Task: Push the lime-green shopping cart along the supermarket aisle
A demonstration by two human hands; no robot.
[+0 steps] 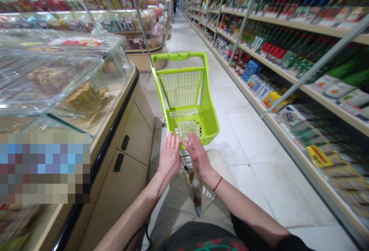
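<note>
A lime-green plastic shopping cart [213, 117] with grid-patterned walls and a child-seat-like flap stands in front of me in the aisle. My left hand [170, 154] is at its near edge, back upward, with the fingers stretched forward. Close beside it, my right hand [197, 155] lies over the same edge, its fingers also extended and angled to the left. Neither hand is wrapped round anything that shows. The palms and whatever lies beneath them are hidden. A thin red cord bracelet [217, 183] circles my right wrist.
Glass-topped food bins on a wooden cabinet [132, 135] line the left side. Tall shelves [261, 114] with bottles and packets run along the right. The white tiled floor [245, 135] stretches ahead between them. Far off, a person [174, 4] stands in the aisle.
</note>
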